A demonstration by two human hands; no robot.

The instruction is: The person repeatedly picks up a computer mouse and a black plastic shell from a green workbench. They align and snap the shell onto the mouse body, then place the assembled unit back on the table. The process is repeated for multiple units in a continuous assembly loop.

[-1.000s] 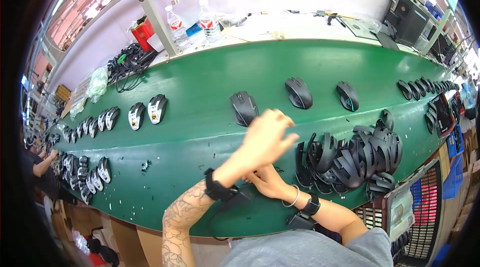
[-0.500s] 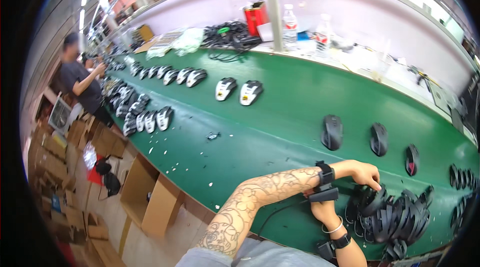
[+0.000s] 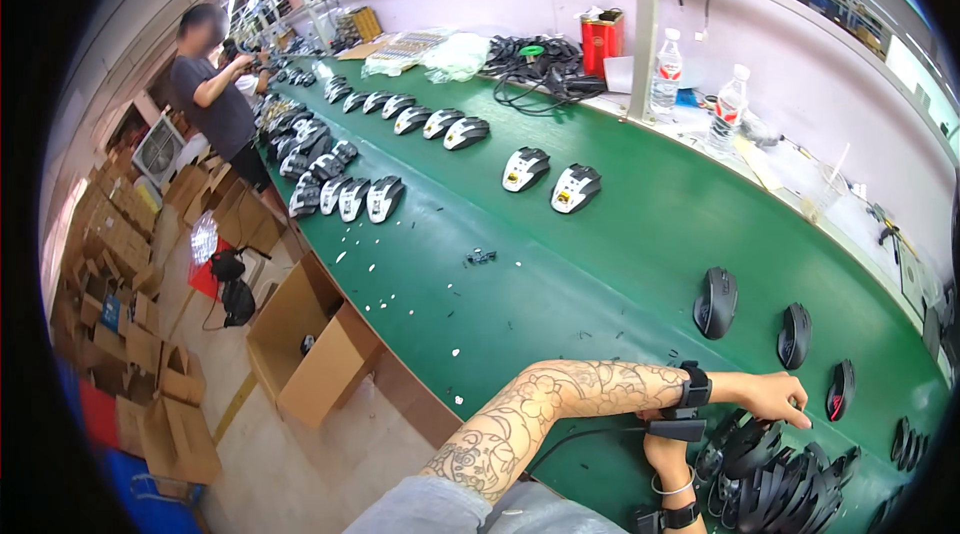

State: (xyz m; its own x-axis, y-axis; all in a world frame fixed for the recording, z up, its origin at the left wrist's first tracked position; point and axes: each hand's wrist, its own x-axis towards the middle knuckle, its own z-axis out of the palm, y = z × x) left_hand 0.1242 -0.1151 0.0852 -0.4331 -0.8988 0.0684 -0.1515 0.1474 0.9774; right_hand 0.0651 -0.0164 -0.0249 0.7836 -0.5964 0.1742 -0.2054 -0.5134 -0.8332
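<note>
My left hand [image 3: 775,396], at the end of a tattooed arm, reaches across to the right over a pile of black mouse shells [image 3: 790,489]. Its fingers are bent and slightly apart, and nothing shows between them. Close by its fingertips stands a dark mouse with a red mark [image 3: 840,390]. My right hand [image 3: 665,451] is below the left wrist, beside the pile's left edge. The left wrist and its strapped black device [image 3: 678,428] cover the right hand's fingers. Two more black mice, one nearer [image 3: 716,304] and one further right [image 3: 795,336], sit on the green bench.
White-and-black mice [image 3: 576,189] line the green bench [image 3: 600,264], with a heap [image 3: 310,149] at its far left. A person [image 3: 210,94] stands there. Bottles [image 3: 667,74], a red tin [image 3: 602,42] and cables [image 3: 540,64] lie along the back. An open carton [image 3: 330,364] is on the floor.
The view has shifted, so the bench sits further right and lower. My left hand has lifted off a shell in the pile and moved toward the red-marked mouse.
</note>
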